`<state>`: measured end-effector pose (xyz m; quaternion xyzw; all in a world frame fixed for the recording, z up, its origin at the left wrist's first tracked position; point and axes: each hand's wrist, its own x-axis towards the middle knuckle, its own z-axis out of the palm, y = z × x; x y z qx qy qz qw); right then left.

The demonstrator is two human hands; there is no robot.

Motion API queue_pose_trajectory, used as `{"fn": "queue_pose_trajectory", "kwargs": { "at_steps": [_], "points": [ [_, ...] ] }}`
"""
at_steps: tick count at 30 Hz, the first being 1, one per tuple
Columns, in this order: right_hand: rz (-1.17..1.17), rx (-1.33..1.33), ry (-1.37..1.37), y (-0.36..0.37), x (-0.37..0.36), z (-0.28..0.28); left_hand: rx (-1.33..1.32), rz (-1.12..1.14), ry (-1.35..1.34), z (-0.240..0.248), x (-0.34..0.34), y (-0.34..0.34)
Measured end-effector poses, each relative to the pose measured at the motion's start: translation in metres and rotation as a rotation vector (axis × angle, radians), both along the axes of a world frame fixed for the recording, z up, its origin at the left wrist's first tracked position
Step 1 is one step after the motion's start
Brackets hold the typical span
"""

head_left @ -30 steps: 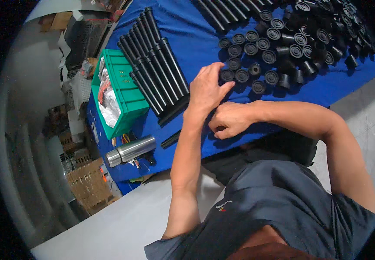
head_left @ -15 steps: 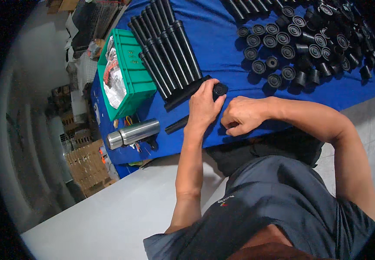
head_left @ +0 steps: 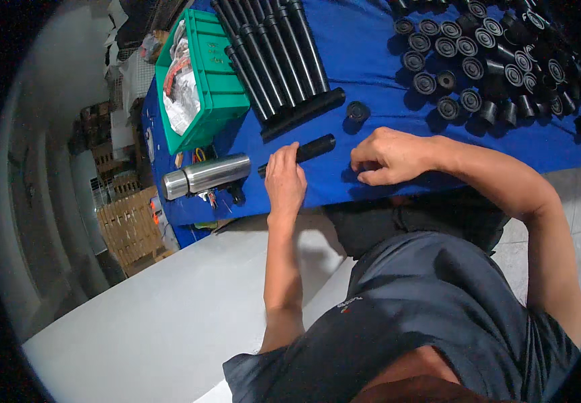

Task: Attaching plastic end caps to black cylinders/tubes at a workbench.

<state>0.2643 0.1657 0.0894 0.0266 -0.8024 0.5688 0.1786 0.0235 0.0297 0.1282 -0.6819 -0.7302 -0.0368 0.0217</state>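
My left hand (head_left: 286, 180) lies over a short black tube (head_left: 316, 148), its fingers across the tube and closed on it. The tube rests on the blue cloth near the table's front edge. To its right, my right hand (head_left: 394, 158) is held low over the cloth with curled fingers; whatever may be inside them is hidden. A single round black cap (head_left: 357, 111) stands on the cloth beyond both hands, apart from them. Behind the short tube, a longer black tube (head_left: 304, 115) lies crosswise at the ends of a row of long black tubes (head_left: 280, 64).
A green crate (head_left: 215, 70) with plastic-wrapped contents stands at the left. In front of it lies a steel bottle (head_left: 210, 176), with small tools beside it. Many black ringed caps (head_left: 472, 68) cover the far right of the blue cloth (head_left: 364, 64).
My left hand has let go of the round cap and moved toward me and left onto the short tube. My right hand stays curled near the table edge. The view has shifted.
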Motion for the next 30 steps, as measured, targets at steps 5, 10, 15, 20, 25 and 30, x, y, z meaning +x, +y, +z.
{"fn": "queue_pose_trajectory", "kwargs": {
  "at_steps": [5, 10, 15, 20, 25, 30],
  "points": [
    [-0.076, -0.086, -0.107, -0.001, -0.001, -0.008, -0.047, 0.041, -0.002, 0.006, 0.002, 0.001],
    [0.112, -0.454, -0.206, -0.002, 0.005, 0.006, -0.294, 0.259, -0.704, 0.044, 0.047, -0.024],
    [0.479, -0.649, -0.185, 0.005, 0.0, 0.007, -0.45, 0.344, -1.505, 0.023, 0.076, -0.046],
    [0.484, -0.619, -0.164, 0.002, 0.0, -0.001, -0.441, 0.461, -1.733, 0.0, 0.083, -0.052],
    [0.456, -0.587, -0.16, 0.001, 0.002, -0.008, -0.447, 0.553, -1.674, 0.001, 0.09, -0.047],
    [0.516, -0.588, -0.167, 0.005, -0.004, -0.006, -0.433, 0.418, -1.717, -0.001, 0.078, -0.051]
  ]
}}
